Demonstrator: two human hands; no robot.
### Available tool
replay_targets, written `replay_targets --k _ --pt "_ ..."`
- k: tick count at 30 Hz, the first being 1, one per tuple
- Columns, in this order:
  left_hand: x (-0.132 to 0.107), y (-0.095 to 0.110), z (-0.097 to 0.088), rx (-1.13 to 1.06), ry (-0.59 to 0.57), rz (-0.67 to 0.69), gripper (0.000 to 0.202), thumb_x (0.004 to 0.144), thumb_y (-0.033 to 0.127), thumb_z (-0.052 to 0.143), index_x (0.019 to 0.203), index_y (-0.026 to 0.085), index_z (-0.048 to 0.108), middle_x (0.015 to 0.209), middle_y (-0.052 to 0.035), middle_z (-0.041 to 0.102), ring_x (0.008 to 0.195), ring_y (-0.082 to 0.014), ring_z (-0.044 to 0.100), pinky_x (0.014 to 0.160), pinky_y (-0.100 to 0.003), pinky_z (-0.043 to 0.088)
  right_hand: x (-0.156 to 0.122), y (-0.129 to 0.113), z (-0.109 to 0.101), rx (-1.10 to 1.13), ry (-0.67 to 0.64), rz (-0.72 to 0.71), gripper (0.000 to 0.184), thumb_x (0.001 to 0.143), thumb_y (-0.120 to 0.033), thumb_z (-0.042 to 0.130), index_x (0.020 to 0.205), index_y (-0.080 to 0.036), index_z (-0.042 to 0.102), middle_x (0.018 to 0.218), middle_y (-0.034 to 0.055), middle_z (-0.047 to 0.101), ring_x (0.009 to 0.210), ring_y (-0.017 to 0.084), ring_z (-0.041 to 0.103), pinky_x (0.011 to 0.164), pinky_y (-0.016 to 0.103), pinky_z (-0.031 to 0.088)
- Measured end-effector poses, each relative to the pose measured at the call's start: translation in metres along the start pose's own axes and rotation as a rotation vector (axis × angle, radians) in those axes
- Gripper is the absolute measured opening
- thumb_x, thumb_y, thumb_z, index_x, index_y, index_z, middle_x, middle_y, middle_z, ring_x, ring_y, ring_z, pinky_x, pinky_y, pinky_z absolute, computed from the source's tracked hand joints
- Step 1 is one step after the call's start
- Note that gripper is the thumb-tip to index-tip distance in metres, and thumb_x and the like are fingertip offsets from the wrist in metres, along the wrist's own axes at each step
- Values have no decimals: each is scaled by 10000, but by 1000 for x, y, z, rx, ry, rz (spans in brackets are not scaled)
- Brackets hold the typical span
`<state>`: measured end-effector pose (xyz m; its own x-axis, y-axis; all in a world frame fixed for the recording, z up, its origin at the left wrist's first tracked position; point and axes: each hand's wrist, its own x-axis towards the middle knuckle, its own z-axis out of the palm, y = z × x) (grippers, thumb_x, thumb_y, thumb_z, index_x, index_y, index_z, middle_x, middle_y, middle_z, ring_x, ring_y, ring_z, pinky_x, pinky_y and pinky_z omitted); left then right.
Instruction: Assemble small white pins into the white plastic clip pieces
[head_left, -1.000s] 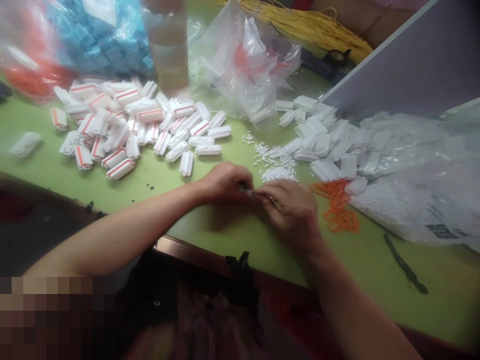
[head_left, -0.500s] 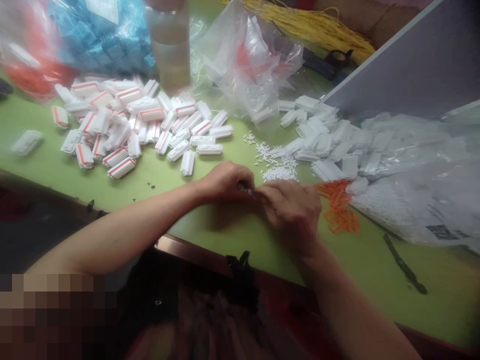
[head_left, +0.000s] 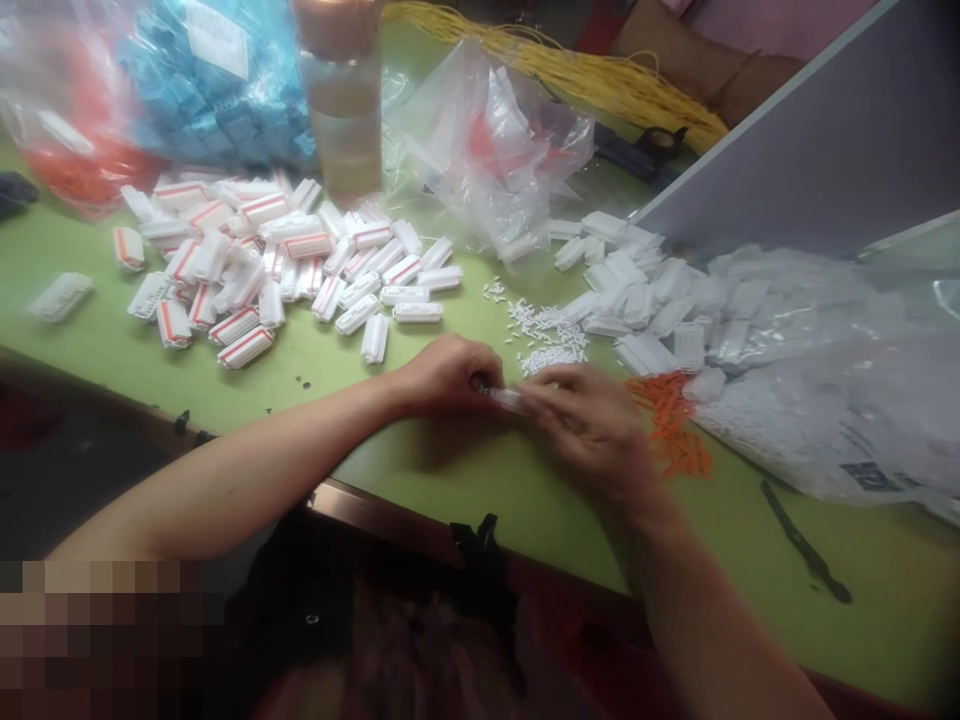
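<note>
Slightly back from the left hand (head_left: 450,374), the right hand (head_left: 600,430) has drawn away, so more of the small pale piece (head_left: 508,399) shows between them. I see the left curled into a loose fist round one end, while the right pinches the other between its fingertips (what the piece is, I can't make out). Tiny white pegs (head_left: 553,357) lie just beyond the right hand, orange strips (head_left: 681,455) just right of it. Farther right, a dark tool (head_left: 806,545) rests on the green table (head_left: 450,495); beyond the left hand spreads a heap of white blocks (head_left: 246,347), many striped red.
</note>
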<state>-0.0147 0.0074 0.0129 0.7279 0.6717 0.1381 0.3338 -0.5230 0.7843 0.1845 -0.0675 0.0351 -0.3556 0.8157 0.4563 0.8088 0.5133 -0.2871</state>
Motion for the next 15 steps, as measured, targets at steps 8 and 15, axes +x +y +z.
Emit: replay_targets --k 8,15 --pt "0 -2 1 4 -11 20 199 697 312 765 780 135 731 708 -13 675 585 -72 535 570 -190 385 0 14 7 58 -23 356 155 886 -329 584 857 -223 694 889 44 694 833 186 632 705 333 458" --pt "1 1 -1 -3 -21 13 180 695 287 768 784 134 734 710 -10 679 583 -68 531 579 -188 390 5 15 12 -45 -123 275 131 886 -284 565 838 -218 668 891 38 687 846 185 623 708 332 423"
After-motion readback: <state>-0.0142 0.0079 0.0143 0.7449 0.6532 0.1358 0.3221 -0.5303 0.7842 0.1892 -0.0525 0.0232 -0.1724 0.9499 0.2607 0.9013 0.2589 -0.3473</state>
